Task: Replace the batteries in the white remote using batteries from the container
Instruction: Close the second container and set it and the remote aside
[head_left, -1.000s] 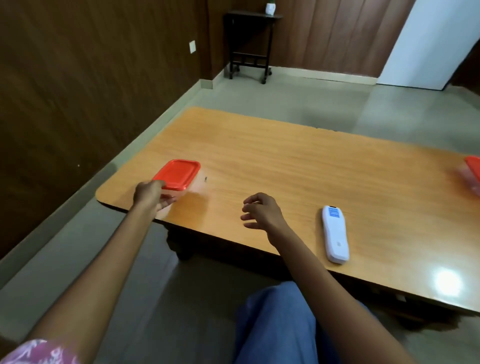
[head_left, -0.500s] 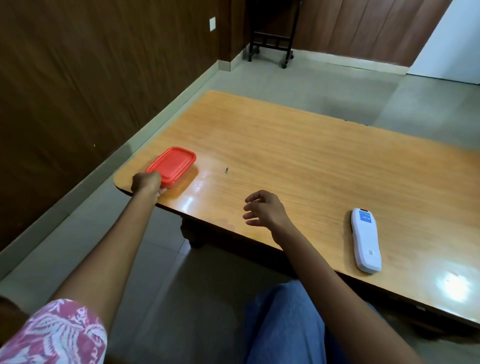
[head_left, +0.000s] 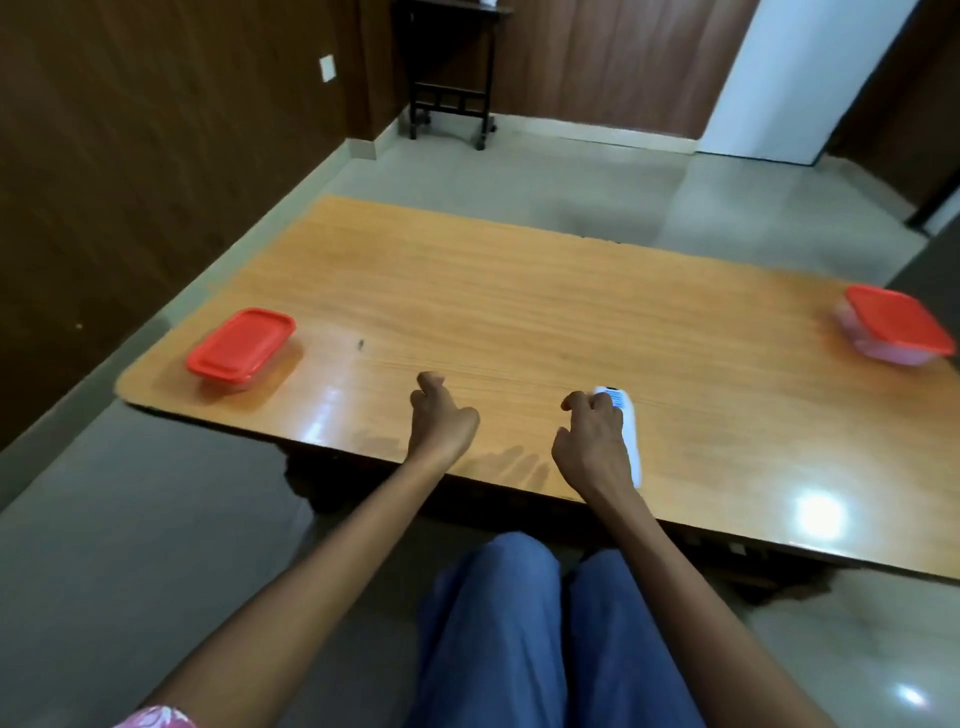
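**A:** Where's the remote (head_left: 629, 436)?

**B:** It's near the front edge of the worktop (head_left: 519, 312), partly under the right hand (head_left: 592, 441). That hand's curled fingers lie over the far end. I cannot tell whether it's a true grip or only contact.

**A:** And the left hand (head_left: 441, 423)?

**B:** Slack, loosely curled, holding nothing, close beside the right.

**A:** Containers?

**B:** Two with red lids on, the left container (head_left: 241, 343) and the right container (head_left: 896, 325). They sit at opposite ends, well apart from both hands.
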